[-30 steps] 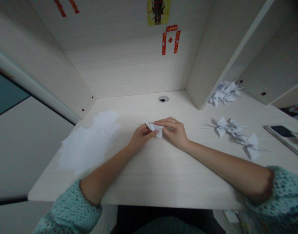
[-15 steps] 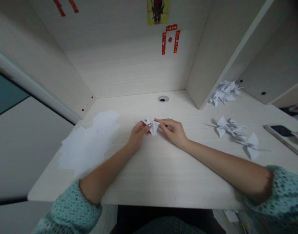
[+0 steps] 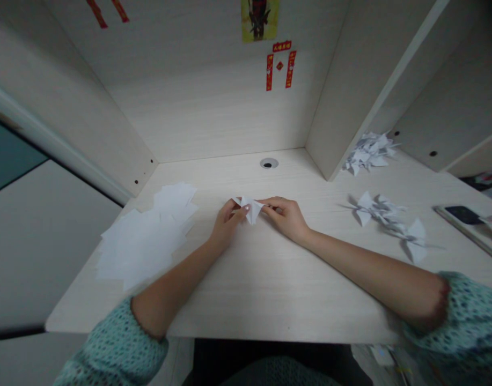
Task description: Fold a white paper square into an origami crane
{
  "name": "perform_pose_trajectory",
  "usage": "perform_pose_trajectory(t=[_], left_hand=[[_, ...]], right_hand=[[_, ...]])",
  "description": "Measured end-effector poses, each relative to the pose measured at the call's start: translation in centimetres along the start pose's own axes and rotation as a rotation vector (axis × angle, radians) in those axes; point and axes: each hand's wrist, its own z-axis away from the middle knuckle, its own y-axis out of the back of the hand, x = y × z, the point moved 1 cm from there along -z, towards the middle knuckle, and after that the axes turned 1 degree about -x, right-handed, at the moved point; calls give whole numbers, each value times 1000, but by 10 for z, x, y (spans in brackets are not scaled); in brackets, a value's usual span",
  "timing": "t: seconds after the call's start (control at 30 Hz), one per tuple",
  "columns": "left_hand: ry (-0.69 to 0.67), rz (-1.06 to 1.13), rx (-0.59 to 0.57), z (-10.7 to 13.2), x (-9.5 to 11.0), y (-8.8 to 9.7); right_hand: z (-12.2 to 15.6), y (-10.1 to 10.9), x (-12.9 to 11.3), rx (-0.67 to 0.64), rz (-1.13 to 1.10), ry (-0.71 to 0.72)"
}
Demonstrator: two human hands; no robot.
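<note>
Between my two hands is a folded white paper crane (image 3: 252, 212), held just above the middle of the desk (image 3: 249, 289). My left hand (image 3: 229, 219) pinches its left side, the thumb lying across the front of the paper. My right hand (image 3: 285, 215) is closed at its right tip, thumb and forefinger pressed together there. The fingers behind the paper are partly hidden. To the right lie several finished paper cranes (image 3: 390, 217) in a loose row.
Overlapping white paper sheets (image 3: 145, 241) cover the desk's left side. A heap of folded paper (image 3: 372, 153) sits beyond the upright divider panel (image 3: 350, 91). A phone (image 3: 467, 217) rests at the far right. A round cable hole (image 3: 269, 163) is near the back wall.
My right fingers have closed in a little at the paper crane's right tip. The left hand's grip looks almost the same, and the view has shifted very slightly.
</note>
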Motion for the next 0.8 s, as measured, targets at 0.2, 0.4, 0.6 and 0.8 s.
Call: perform_pose_trajectory(t=[0.2, 0.4, 0.6, 0.8], left_hand=[[33, 90, 77, -1, -4, 2], [35, 111, 94, -3, -12, 5], [50, 129, 102, -3, -14, 5], [63, 122, 87, -5, -16, 4]], right_hand=[[1, -1, -7, 34, -130, 45], [1, 0, -8, 39, -115, 61], [3, -1, -10, 88, -133, 77], [0, 0, -5, 217, -179, -76]])
